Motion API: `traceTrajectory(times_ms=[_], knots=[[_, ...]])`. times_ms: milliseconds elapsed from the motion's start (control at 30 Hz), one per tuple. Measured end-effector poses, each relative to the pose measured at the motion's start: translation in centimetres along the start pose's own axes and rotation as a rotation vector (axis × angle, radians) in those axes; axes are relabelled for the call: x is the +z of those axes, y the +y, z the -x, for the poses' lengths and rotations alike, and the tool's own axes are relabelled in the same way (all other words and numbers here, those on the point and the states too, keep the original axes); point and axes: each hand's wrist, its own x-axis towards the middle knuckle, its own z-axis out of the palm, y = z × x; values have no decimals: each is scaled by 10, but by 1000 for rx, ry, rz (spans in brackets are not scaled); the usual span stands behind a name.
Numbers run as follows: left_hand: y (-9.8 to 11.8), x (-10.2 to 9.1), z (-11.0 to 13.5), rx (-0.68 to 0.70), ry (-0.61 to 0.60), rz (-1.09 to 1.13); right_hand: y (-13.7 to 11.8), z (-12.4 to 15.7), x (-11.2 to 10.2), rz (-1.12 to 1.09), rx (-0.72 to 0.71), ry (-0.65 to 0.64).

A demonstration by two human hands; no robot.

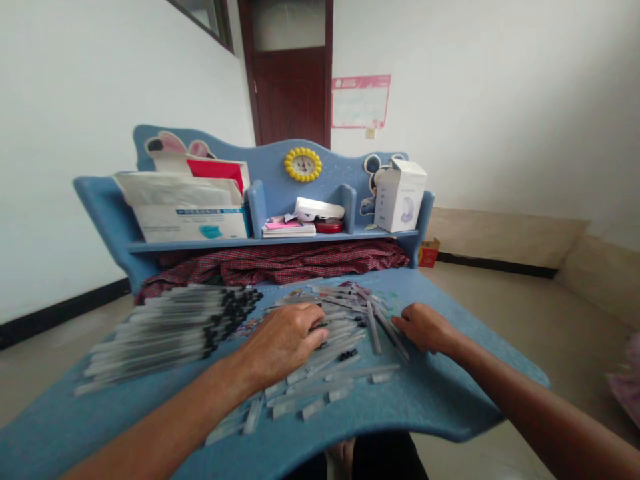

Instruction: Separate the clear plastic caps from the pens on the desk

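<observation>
My left hand (283, 343) reaches over a loose heap of translucent plastic tubes (340, 347). Its thumb and forefinger come close together near a small dark piece, and what they pinch is too small to name. At the right edge of the heap rests my right hand (425, 327), fingers curled down close to the tube ends; anything between its fingertips is hidden. Small black caps (347, 355) lie among the tubes. To the left, a neat stack of clear tubes with black ends (170, 327) covers part of the blue table (420, 393).
A bunched red checked cloth (280, 261) lies under the shelf at the table's back. On the shelf are a mask box (195, 223), papers (289, 230), a red round tin (329, 226) and a white box (400, 197). A yellow flower clock (303, 165) is on the backboard.
</observation>
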Motion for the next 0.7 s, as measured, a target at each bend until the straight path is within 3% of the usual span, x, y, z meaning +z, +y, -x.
traceTrajectory(times_ms=[367,600,700], knots=[[-27,0,18,-51,79,52,-2,-12,-3,-5,-10,62],[-33,7,27,-78,70,58,-26,-10,-2,71,-94,174],[-33,9,29,-78,58,56,-39,-10,1,162,-132,144]])
